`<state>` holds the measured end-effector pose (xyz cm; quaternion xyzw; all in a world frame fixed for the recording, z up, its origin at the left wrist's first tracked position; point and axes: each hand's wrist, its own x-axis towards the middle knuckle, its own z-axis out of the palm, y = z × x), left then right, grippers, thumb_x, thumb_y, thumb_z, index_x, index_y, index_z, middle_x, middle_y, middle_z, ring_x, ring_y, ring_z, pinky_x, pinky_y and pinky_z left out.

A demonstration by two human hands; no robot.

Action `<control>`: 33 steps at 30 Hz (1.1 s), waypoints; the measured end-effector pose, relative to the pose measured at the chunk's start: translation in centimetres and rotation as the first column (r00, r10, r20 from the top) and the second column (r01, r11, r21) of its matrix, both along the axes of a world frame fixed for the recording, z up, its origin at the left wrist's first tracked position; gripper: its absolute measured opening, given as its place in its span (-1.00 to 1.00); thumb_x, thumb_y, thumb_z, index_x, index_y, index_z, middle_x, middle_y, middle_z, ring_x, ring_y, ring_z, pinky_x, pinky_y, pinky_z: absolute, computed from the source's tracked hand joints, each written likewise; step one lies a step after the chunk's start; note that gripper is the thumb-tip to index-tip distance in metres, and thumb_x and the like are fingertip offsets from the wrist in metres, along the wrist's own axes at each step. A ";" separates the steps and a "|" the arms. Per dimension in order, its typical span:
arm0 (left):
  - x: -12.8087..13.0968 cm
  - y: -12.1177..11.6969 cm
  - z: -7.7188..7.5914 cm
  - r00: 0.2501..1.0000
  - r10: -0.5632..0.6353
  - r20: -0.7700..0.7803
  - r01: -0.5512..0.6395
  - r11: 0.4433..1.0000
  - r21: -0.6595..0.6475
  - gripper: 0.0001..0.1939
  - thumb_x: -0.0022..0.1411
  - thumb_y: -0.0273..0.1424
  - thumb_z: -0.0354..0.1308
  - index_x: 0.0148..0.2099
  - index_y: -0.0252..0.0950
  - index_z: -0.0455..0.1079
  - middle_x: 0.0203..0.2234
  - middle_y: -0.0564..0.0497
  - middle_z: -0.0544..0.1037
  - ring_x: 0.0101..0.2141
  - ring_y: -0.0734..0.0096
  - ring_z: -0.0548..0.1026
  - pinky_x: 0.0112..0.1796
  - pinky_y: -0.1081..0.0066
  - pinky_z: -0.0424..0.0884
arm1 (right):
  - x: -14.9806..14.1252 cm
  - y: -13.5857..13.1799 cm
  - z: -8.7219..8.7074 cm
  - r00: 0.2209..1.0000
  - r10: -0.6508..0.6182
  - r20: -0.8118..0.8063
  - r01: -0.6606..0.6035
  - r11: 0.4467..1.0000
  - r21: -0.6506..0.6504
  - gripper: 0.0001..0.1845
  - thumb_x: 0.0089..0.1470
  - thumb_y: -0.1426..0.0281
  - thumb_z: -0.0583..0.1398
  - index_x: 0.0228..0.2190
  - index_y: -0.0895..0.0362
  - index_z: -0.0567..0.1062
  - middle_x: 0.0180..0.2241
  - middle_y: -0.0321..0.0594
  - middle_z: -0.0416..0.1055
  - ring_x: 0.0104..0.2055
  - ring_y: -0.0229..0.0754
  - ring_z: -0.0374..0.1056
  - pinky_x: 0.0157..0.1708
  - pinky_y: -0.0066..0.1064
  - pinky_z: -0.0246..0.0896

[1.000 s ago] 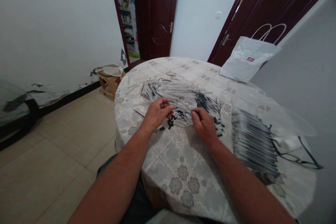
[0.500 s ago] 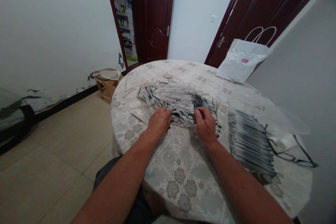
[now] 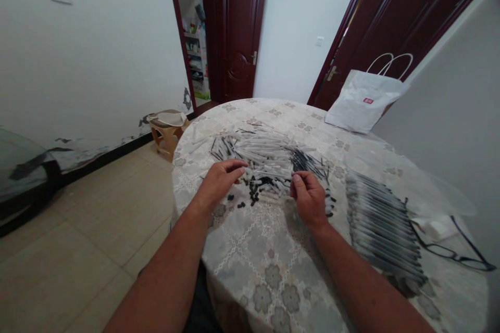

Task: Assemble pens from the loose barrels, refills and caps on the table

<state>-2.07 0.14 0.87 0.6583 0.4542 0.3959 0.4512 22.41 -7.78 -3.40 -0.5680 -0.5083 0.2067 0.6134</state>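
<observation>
My left hand [image 3: 221, 179] is over the left part of a pile of pen parts, thumb and forefinger closed together; what lies between their tips is too small to make out. My right hand [image 3: 310, 197] pinches the near end of a slim whitish pen barrel [image 3: 271, 173], which points left towards my left hand. Behind the hands lie many loose white pen barrels [image 3: 261, 145]. Thin dark refills [image 3: 307, 161] are bunched just beyond my right hand. Small black plugs [image 3: 254, 190] are scattered between the hands, nearer to me.
A row of dark-cored pens [image 3: 385, 226] lies side by side at the right. Beyond it are clear plastic [image 3: 422, 179] and black-framed glasses [image 3: 453, 255]. A white paper bag [image 3: 361, 101] stands at the back right of the round cloth-covered table [image 3: 269, 255]. A stool [image 3: 167, 132] stands left.
My left hand has moved left, away from the middle of the pile, uncovering black plugs. My right hand stays by the refills. The view has tilted up slightly.
</observation>
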 end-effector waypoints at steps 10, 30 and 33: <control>0.8 0.3 -1.3 0.909 0.014 0.417 0.072 0.979 -0.191 -0.72 0.09 -0.31 0.32 -0.15 -0.33 0.61 -0.42 -0.01 0.55 -0.49 0.48 0.46 -0.35 0.40 0.47 | -0.3 0.0 -0.4 0.998 0.000 -0.065 0.001 1.000 0.012 -0.67 0.26 0.09 0.19 -0.23 0.12 0.47 -0.58 -0.40 0.34 -0.57 -0.29 0.23 -0.56 -0.47 0.13; 1.8 -0.3 -1.0 0.811 0.056 0.583 0.138 0.949 -0.284 -0.71 0.11 -0.35 0.36 -0.12 -0.38 0.52 -0.27 -0.15 0.65 -0.26 0.26 0.63 -0.20 0.29 0.58 | -0.7 -0.4 -0.2 0.988 0.011 0.152 -0.014 1.000 0.020 -0.73 0.26 0.17 0.22 -0.19 0.12 0.50 -0.45 -0.28 0.48 -0.46 -0.23 0.38 -0.41 -0.40 0.31; 2.1 -0.3 -1.1 0.762 0.114 0.637 0.092 0.955 -0.281 -0.72 0.15 -0.33 0.35 -0.11 -0.37 0.50 -0.19 -0.16 0.65 -0.21 0.28 0.63 -0.16 0.29 0.58 | -1.4 -0.6 -0.1 0.895 0.064 0.441 -0.086 0.996 0.029 -0.74 0.28 0.24 0.19 -0.08 0.10 0.53 -0.27 -0.16 0.56 -0.27 -0.13 0.48 -0.20 -0.31 0.38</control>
